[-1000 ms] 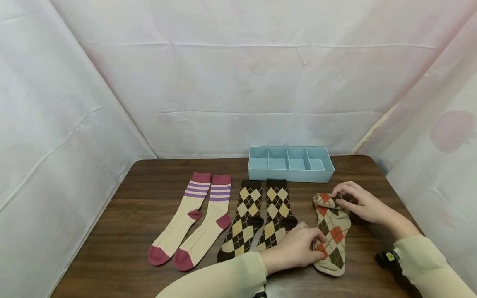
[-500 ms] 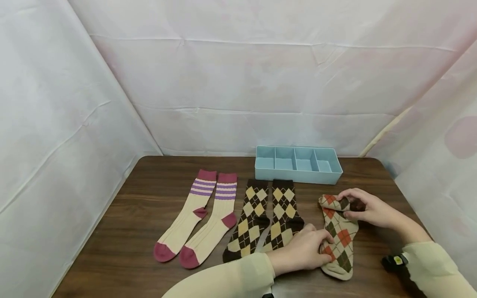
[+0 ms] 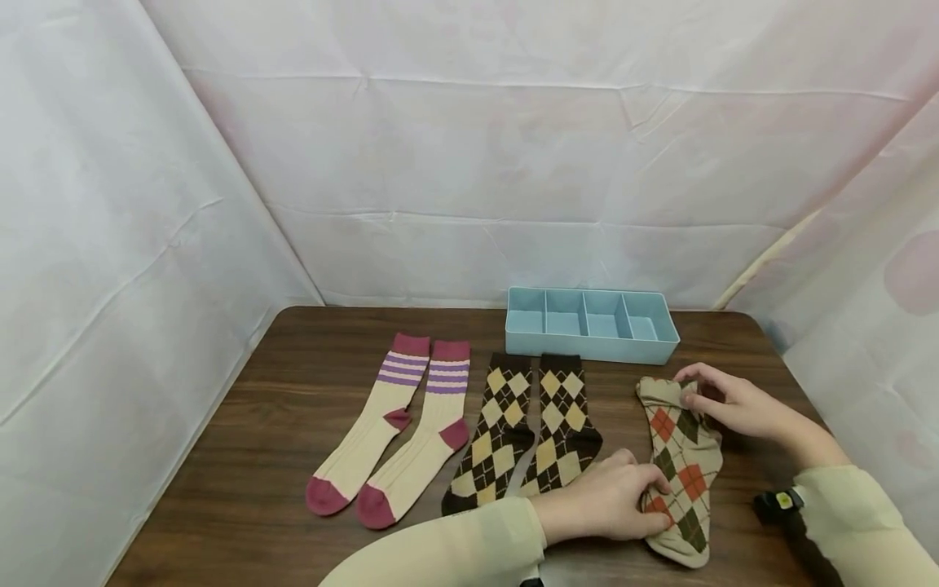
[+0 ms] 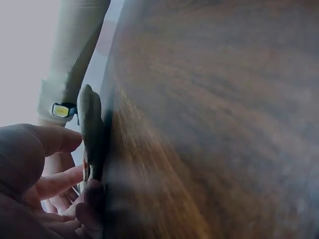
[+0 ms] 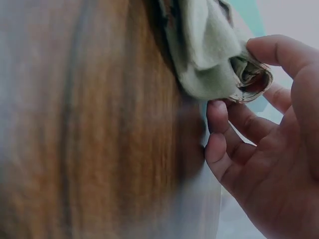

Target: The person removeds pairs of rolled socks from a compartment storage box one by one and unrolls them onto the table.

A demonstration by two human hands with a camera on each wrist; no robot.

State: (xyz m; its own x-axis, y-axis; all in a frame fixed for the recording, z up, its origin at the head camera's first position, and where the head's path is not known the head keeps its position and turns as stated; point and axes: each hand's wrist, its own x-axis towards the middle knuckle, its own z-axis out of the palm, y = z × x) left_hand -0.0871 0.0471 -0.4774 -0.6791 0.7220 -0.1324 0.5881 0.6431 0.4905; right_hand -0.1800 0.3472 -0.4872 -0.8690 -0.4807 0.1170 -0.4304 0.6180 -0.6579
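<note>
A beige argyle sock (image 3: 682, 473) with orange and green diamonds lies on the right of the table; whether a second lies under it, I cannot tell. My right hand (image 3: 744, 408) pinches its top end between thumb and fingers. In the right wrist view the cuff (image 5: 251, 82) looks rolled within that grip. My left hand (image 3: 609, 497) rests the tips of its thumb and index finger on the foot part, with a gap between them. From the left wrist view, the sock (image 4: 91, 127) is seen edge-on beside these fingertips.
Two dark brown argyle socks (image 3: 495, 424) lie just left of the left hand, one partly covered by it. Farther left are two cream socks (image 3: 411, 432) with maroon toes and purple stripes. Behind stands a light blue box (image 3: 590, 346) with several compartments. White sheeting surrounds the table (image 3: 249, 456).
The sock's folded-over top showed orange diamonds earlier; now a plain beige band shows there, with more of the leg below it. Both hands keep to the same sock. The head view shifted slightly.
</note>
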